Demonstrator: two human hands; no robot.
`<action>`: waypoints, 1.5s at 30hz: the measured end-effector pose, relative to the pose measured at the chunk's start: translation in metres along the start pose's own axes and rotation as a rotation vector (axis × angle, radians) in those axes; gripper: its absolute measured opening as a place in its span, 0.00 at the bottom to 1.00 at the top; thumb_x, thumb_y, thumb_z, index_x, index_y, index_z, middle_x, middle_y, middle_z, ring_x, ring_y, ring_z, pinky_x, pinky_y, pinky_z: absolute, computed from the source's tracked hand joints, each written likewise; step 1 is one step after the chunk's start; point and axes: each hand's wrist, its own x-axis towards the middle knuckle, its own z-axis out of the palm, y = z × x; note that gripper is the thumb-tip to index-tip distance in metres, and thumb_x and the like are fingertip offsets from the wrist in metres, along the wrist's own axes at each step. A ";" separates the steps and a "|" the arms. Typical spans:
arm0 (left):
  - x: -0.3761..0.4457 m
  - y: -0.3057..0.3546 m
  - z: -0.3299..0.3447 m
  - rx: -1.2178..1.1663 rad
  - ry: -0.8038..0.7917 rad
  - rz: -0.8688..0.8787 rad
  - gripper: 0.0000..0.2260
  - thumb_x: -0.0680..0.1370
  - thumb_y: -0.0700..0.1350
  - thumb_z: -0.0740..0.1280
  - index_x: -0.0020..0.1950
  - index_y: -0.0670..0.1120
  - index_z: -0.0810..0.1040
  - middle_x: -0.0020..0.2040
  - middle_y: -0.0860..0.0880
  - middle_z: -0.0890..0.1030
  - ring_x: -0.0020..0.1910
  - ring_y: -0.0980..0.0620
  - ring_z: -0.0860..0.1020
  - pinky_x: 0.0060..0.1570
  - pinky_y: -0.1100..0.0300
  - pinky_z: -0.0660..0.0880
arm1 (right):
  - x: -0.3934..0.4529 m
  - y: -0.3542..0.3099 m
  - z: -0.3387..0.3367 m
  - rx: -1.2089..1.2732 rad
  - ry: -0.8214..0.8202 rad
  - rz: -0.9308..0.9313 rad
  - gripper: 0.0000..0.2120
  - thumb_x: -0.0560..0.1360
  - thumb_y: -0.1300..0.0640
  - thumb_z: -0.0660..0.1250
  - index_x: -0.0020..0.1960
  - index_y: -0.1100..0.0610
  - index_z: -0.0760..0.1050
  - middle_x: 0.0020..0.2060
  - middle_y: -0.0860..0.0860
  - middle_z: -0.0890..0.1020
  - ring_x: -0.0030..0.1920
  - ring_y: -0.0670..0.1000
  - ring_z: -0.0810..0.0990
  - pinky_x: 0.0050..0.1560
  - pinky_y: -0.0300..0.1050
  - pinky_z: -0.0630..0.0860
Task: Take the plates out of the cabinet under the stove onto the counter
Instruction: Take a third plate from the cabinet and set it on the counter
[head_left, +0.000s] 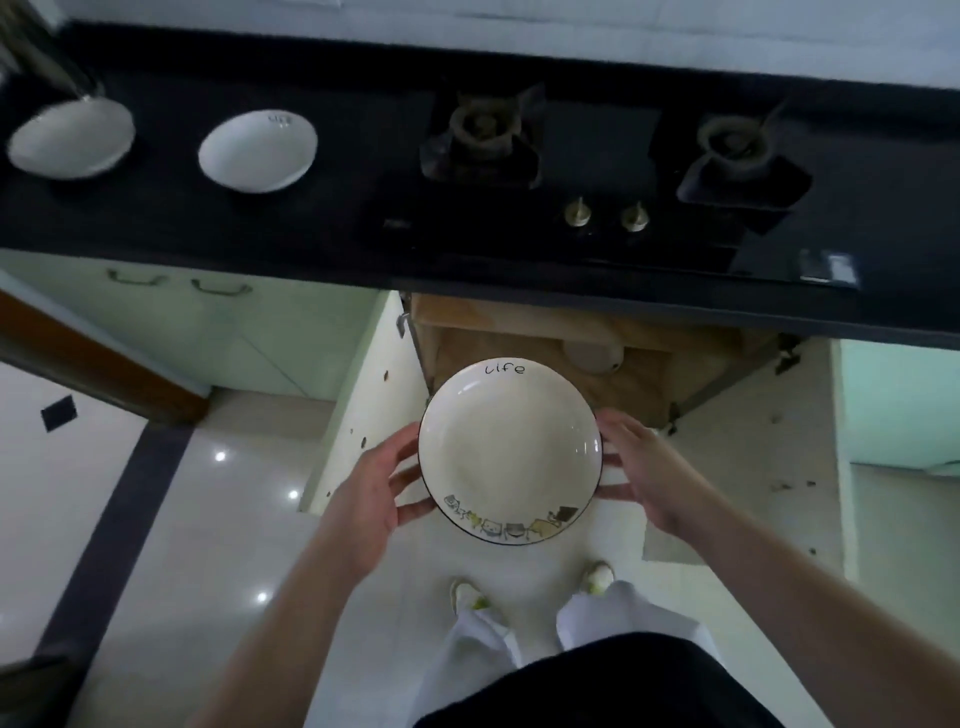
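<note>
The person's two forearms are bare, with no sleeves, watch or rings on the left hand (363, 499) or the right hand (649, 478). A dark top shows at the bottom edge. The trousers are light, almost white. The shoes are white with yellow-green marks.

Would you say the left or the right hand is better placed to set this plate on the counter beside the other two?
Left, probably. The left hand holds the plate on the side nearer the two plates on the counter.
</note>
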 end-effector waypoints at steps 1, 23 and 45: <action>-0.008 0.007 0.010 0.013 -0.017 0.016 0.15 0.77 0.54 0.64 0.61 0.56 0.82 0.60 0.52 0.82 0.60 0.47 0.80 0.47 0.48 0.81 | -0.012 -0.004 -0.010 0.023 0.027 0.009 0.08 0.81 0.55 0.61 0.54 0.42 0.73 0.62 0.50 0.74 0.58 0.53 0.76 0.38 0.44 0.81; -0.144 -0.035 0.306 0.100 -0.240 0.041 0.20 0.81 0.49 0.52 0.64 0.50 0.80 0.59 0.49 0.83 0.50 0.52 0.82 0.40 0.50 0.81 | -0.228 0.105 -0.281 0.574 0.289 -0.105 0.10 0.78 0.49 0.64 0.53 0.48 0.84 0.51 0.51 0.84 0.52 0.56 0.83 0.44 0.54 0.83; -0.067 -0.029 0.508 0.179 -0.442 -0.021 0.17 0.80 0.39 0.60 0.63 0.52 0.81 0.56 0.46 0.85 0.48 0.48 0.83 0.45 0.46 0.81 | -0.235 0.109 -0.446 0.726 0.521 -0.169 0.10 0.79 0.57 0.64 0.52 0.49 0.84 0.49 0.49 0.86 0.46 0.48 0.85 0.41 0.49 0.82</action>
